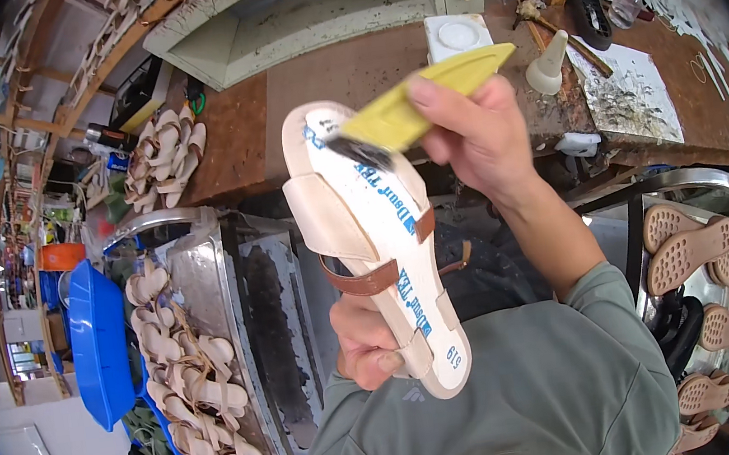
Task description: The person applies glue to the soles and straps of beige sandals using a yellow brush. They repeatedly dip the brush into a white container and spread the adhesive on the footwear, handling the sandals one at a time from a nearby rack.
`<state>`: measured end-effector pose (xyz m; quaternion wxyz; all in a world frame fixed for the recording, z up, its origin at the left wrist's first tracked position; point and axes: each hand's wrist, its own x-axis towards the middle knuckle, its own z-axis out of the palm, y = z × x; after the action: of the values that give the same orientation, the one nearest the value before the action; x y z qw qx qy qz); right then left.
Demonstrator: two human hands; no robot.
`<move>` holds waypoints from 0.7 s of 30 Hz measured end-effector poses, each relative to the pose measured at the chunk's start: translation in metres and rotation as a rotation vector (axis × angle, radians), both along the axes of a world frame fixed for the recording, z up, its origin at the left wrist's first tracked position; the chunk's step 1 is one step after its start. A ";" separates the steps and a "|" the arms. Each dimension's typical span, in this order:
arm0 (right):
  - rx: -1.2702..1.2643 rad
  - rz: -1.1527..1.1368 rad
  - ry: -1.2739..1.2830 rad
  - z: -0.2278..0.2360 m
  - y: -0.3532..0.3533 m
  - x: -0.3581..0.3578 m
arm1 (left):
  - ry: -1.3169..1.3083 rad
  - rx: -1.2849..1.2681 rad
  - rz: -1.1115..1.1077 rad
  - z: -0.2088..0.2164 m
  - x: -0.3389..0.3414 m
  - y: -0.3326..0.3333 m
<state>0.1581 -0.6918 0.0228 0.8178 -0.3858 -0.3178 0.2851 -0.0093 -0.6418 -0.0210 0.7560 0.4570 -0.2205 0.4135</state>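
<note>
My left hand (365, 341) is closed around the heel end of a beige sandal (331, 218). The sandal has a wide beige front strap, a brown ankle strap and a white inner face with blue print. Its toe points away from me, toward the bench. In my right hand (485, 135) is a yellow-green brush (422, 102), pinched between thumb and fingers. The brush's dark bristles lie over the toe part of the sandal; whether they touch it I cannot tell. Part of the sandal's toe is hidden behind the brush.
Beyond the sandal is a brown workbench (321, 96) with a pale metal cabinet (330, 18), a white nozzle bottle (549, 64) and a stained sheet (630, 95). Many beige sandals (192, 376) fill a left rack near a blue basin (98, 342). Soles (687, 256) sit on the right rack.
</note>
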 end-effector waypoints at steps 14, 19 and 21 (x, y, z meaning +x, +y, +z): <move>-0.188 0.279 -0.148 -0.044 -0.041 0.001 | 0.068 -0.024 -0.041 -0.006 0.001 0.077; -0.398 0.688 -0.021 -0.037 -0.024 -0.031 | 0.145 0.014 0.074 0.011 0.022 0.075; -0.326 0.559 -0.001 -0.028 -0.019 -0.037 | 0.201 0.056 0.136 0.008 0.022 0.085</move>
<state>0.1208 -0.7113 -0.0049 0.6350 -0.4097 -0.3621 0.5457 0.0128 -0.5570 -0.0130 0.7314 0.5311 -0.1233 0.4096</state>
